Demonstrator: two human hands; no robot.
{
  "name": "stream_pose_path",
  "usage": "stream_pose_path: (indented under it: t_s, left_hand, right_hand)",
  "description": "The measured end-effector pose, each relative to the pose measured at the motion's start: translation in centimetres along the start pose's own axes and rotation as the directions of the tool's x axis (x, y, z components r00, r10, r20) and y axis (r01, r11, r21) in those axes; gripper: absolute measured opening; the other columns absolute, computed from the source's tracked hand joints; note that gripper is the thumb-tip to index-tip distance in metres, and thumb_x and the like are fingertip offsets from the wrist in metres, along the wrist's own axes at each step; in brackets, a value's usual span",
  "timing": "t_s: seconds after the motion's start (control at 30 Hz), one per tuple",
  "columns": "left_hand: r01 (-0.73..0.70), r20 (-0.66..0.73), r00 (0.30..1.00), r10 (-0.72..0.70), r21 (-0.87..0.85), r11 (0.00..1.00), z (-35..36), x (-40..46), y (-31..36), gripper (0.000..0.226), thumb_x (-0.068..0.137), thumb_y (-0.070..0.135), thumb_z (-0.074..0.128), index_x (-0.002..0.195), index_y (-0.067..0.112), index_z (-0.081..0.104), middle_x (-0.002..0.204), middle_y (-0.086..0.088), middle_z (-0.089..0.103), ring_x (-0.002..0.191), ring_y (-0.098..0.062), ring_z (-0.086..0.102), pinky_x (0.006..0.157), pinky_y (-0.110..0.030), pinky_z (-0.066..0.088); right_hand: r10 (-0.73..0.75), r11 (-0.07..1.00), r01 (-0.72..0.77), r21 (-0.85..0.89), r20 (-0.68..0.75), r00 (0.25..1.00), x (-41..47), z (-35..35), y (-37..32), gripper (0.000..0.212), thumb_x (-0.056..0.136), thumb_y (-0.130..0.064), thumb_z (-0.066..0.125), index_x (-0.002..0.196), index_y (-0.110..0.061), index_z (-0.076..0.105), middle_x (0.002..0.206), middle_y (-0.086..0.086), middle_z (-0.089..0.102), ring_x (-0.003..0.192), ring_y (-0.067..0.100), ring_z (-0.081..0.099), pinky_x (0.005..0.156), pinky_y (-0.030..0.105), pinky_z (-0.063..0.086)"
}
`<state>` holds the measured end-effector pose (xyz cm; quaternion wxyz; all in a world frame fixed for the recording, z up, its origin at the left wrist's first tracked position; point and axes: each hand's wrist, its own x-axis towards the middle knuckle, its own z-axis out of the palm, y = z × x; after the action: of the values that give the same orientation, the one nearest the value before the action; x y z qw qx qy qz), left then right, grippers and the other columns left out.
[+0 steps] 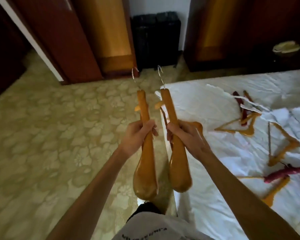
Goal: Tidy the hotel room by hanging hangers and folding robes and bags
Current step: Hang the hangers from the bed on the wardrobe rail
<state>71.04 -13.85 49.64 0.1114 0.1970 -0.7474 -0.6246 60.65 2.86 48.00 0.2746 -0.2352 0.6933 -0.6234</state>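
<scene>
My left hand grips a broad wooden hanger seen edge-on, its metal hook pointing away from me. My right hand grips a second wooden hanger the same way, with another thin hanger partly hidden behind it. Both are held over the floor by the corner of the bed. Several more wooden hangers lie scattered on the white sheet, and two dark red padded hangers lie among them. White cloth lies crumpled at the right.
A wooden wardrobe with its door ajar stands at the far left. A black suitcase sits against the far wall. Dark furniture with a pale dish on it stands at the far right. Patterned carpet covers the floor to the left.
</scene>
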Motion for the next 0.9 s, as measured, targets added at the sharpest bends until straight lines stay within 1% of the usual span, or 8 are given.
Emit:
stream_pose_path:
  t_s: [0.1,0.2,0.27,0.4,0.53,0.67,0.77,0.9]
  left_hand:
    - [-0.014,-0.077,0.997,0.015,0.01,1.0,-5.9,3.1,0.2,0.041,0.086,0.057,0.06,0.078,0.02,0.076,0.083,-0.008,0.076,0.075,-0.027,0.069,0.082,-0.054,0.053]
    - [-0.031,-0.13,0.991,0.025,-0.048,0.998,-10.9,6.3,0.2,0.034,0.096,0.041,0.06,0.089,0.01,0.072,0.082,-0.009,0.074,0.074,-0.023,0.066,0.081,-0.052,0.053]
    - [-0.036,-0.143,0.989,0.027,-0.062,0.997,-13.9,8.5,0.2,0.031,0.099,0.035,0.059,0.092,0.007,0.07,0.082,-0.008,0.073,0.074,-0.022,0.066,0.081,-0.049,0.053]
    - [-0.046,-0.154,0.988,0.034,-0.075,0.996,-18.7,12.9,0.0,0.033,0.099,0.034,0.059,0.09,0.004,0.071,0.079,-0.008,0.073,0.072,-0.019,0.066,0.074,-0.037,0.054]
    - [-0.075,-0.186,0.981,0.059,-0.081,0.994,-22.7,18.3,-0.3,0.037,0.099,0.032,0.059,0.087,0.0,0.071,0.076,-0.012,0.073,0.067,-0.018,0.065,0.066,-0.026,0.053]
    - [-0.095,-0.198,0.978,0.07,-0.118,0.988,-27.0,25.3,-1.1,0.045,0.1,0.032,0.058,0.092,-0.011,0.067,0.074,-0.016,0.07,0.063,-0.016,0.065,0.061,-0.019,0.052]
    - [-0.122,-0.196,0.976,0.092,-0.146,0.982,-30.5,31.8,-1.8,0.056,0.098,0.038,0.059,0.085,-0.017,0.061,0.074,-0.029,0.062,0.064,-0.026,0.059,0.065,-0.028,0.05]
    - [-0.117,-0.164,0.981,0.103,-0.073,0.99,-35.2,42.3,-2.1,0.044,0.099,0.035,0.061,0.069,0.003,0.056,0.059,-0.007,0.045,0.052,-0.015,0.044,0.054,-0.022,0.039]
  right_hand:
    - [-0.041,0.999,0.042,-0.021,0.056,0.998,5.7,4.3,-2.3,0.033,0.096,-0.039,0.061,0.082,-0.01,0.069,0.075,0.011,0.069,0.07,0.023,0.065,0.079,0.048,0.057]
    - [-0.045,0.998,0.048,-0.027,0.112,0.993,11.3,8.2,-4.2,0.031,0.1,-0.032,0.058,0.097,-0.003,0.069,0.081,0.018,0.068,0.073,0.025,0.065,0.08,0.042,0.058]
    - [-0.068,0.997,0.071,-0.018,0.142,0.988,14.9,10.4,-5.4,0.031,0.1,-0.033,0.057,0.094,-0.004,0.068,0.078,0.016,0.066,0.071,0.025,0.063,0.079,0.042,0.056]
    - [-0.12,0.993,0.121,0.004,0.162,0.979,20.7,14.0,-7.4,0.041,0.095,-0.042,0.059,0.091,-0.001,0.066,0.074,0.018,0.063,0.068,0.027,0.06,0.074,0.045,0.052]
    - [-0.134,0.991,0.134,0.01,0.171,0.976,27.0,16.3,-8.6,0.037,0.097,-0.037,0.058,0.093,0.0,0.066,0.072,0.014,0.061,0.067,0.028,0.058,0.072,0.045,0.051]
    - [-0.131,0.991,0.13,0.012,0.157,0.979,34.6,18.2,-9.4,0.034,0.089,-0.047,0.062,0.085,-0.015,0.071,0.072,0.012,0.06,0.066,0.027,0.056,0.072,0.044,0.048]
    - [-0.141,0.99,0.135,0.048,0.156,0.978,41.3,19.5,-9.7,0.034,0.08,-0.058,0.066,0.08,-0.024,0.07,0.071,0.011,0.057,0.065,0.027,0.053,0.071,0.045,0.044]
    - [-0.175,0.983,0.161,0.086,0.186,0.967,51.6,21.0,-10.4,0.049,0.078,-0.058,0.07,0.088,-0.01,0.066,0.071,0.013,0.054,0.059,0.026,0.05,0.062,0.037,0.045]
